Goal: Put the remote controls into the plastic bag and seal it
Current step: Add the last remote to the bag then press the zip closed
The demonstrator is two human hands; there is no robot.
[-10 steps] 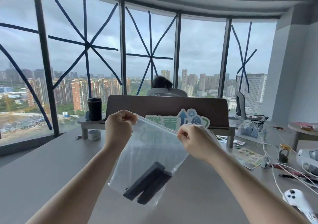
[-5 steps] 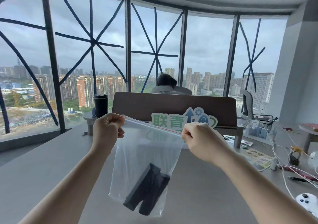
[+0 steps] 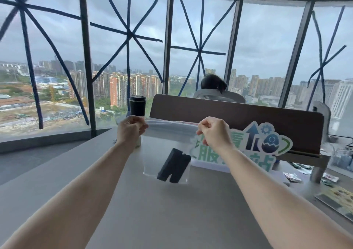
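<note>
1. Grey table spreads out beneath both outstretched arms.
2. Brown divider board stands beyond the hands.
3. Cut-out sign just behind the right hand: green Chinese characters, mostly hidden, "服" readable, plus a blue arrow, gear and egg.
4. Plastic bag hangs between the hands, clear of the table, its top strip stretched flat.
5. Left hand pinches the bag's left top corner.
6. Right hand pinches the right end.
7. Two black remote controls lie tilted at the bag's bottom.
8. Black tumbler stands just beyond the left hand.
</note>
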